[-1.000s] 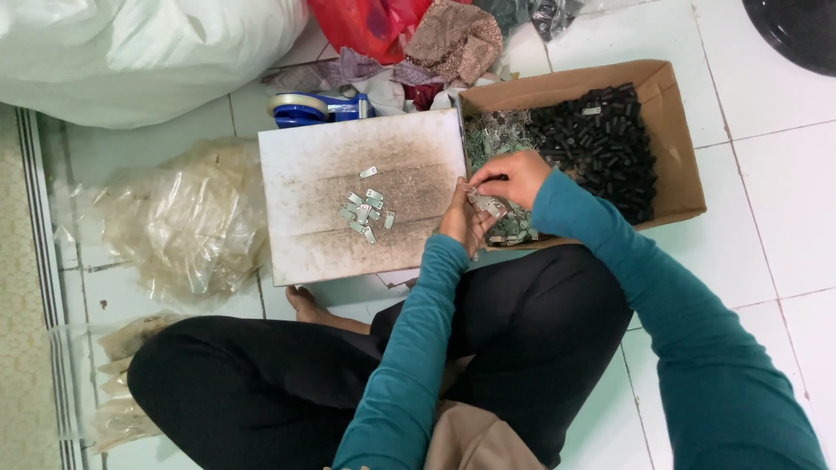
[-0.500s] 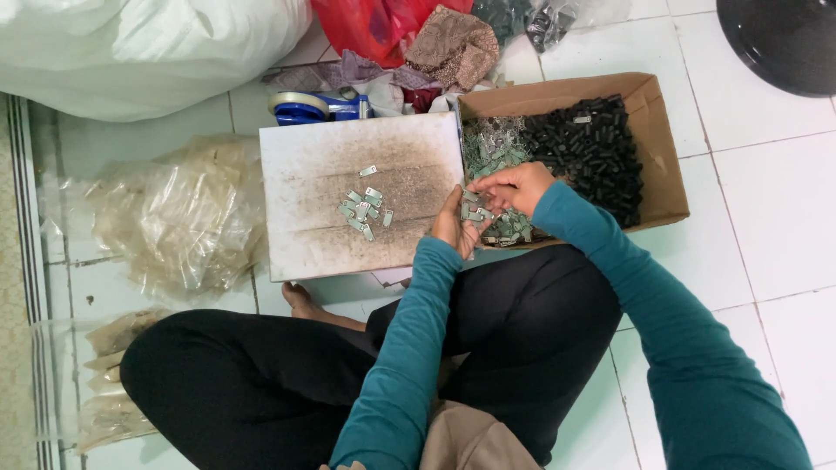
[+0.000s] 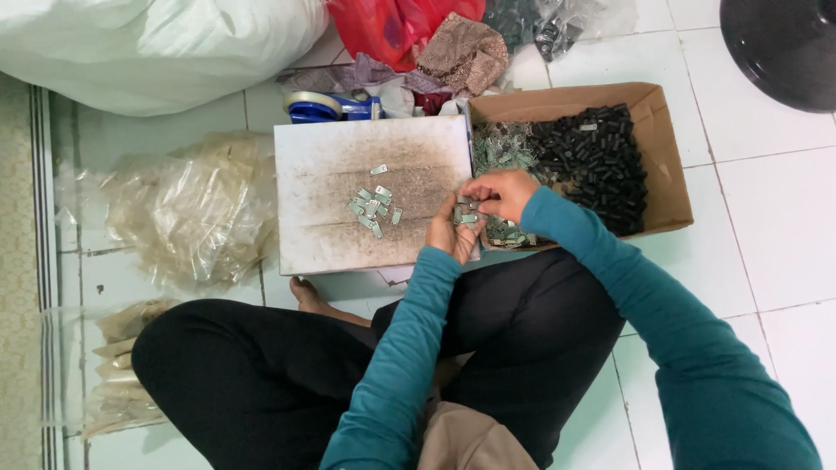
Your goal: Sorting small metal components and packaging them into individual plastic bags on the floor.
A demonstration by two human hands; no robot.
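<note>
Both hands meet at the edge of the cardboard box.
The left hand cups small metal pieces; the right hand fingers pinch one.

Beside the board, matt white and smudged grey, sits a plain brown cardboard box; on the board, small shiny metal clips; left of it, crinkled glossy clear plastic bags; beneath, smooth glossy floor tiles.

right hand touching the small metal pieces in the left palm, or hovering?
Touching. Head view: the right hand fingers pinch the small metal pieces cupped in the left hand, no gap.
</note>
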